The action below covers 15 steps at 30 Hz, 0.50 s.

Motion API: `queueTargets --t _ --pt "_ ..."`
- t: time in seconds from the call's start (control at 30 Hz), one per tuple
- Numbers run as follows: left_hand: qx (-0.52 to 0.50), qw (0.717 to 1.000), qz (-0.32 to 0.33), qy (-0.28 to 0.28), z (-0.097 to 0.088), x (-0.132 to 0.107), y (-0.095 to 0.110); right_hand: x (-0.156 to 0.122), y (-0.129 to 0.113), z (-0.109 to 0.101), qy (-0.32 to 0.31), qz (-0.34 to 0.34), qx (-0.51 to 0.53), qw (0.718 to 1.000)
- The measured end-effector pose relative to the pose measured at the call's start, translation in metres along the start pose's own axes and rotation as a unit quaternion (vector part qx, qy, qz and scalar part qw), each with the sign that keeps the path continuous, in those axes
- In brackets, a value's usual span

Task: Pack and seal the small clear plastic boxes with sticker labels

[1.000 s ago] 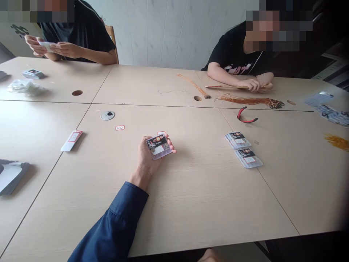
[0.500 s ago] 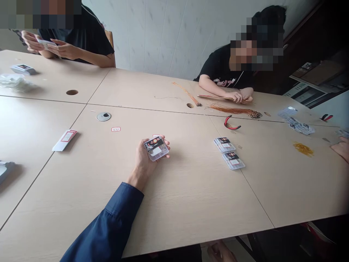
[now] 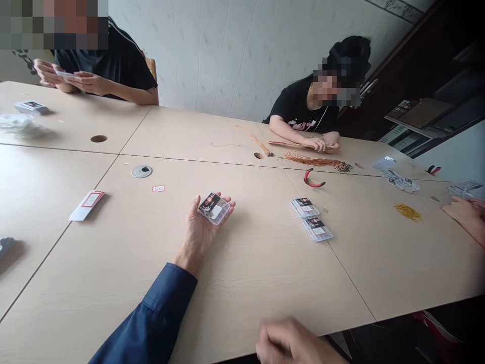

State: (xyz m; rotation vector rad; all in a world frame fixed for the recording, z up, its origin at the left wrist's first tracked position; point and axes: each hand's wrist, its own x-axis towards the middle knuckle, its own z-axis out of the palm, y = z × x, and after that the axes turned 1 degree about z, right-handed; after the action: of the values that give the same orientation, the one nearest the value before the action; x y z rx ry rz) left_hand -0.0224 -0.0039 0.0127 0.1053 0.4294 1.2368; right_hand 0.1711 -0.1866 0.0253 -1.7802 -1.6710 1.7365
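My left hand [image 3: 195,235] lies palm up on the pale wood table [image 3: 265,273], its blue sleeve [image 3: 151,318] reaching in from the lower left. On its fingers rests a small clear plastic box [image 3: 214,208] with a black and red label and metal items inside. My right hand [image 3: 288,343] is blurred at the table's near edge, fingers curled, and nothing shows in it. Two stacks of similar boxes [image 3: 305,207] lie to the right of my left hand, with the second stack [image 3: 317,229] just nearer.
A co-worker's hands [image 3: 322,144] work on copper-coloured wires [image 3: 316,162] at the far side, near red-handled pliers [image 3: 313,178]. Another person's hands [image 3: 64,81] hold a card at far left. A hand [image 3: 464,212] enters at right, beside loose yellow strands [image 3: 407,212]. The table has round holes.
The view has swung, shifting the table left and tilting it. My right hand has risen from below the near edge onto the table's edge. My left hand still holds the box. A hand at right shows more.
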Motion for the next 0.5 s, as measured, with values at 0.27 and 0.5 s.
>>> queueTargets --t 0.27,0.5 --pt "0.068 0.997 0.039 -0.027 -0.002 0.004 -0.003 0.137 -0.082 -0.036 0.185 -0.197 0.23 0.935" --pt "0.038 0.999 0.009 -0.03 -0.001 0.006 -0.001 0.18 -0.083 -0.052 0.311 -0.262 0.197 0.892"
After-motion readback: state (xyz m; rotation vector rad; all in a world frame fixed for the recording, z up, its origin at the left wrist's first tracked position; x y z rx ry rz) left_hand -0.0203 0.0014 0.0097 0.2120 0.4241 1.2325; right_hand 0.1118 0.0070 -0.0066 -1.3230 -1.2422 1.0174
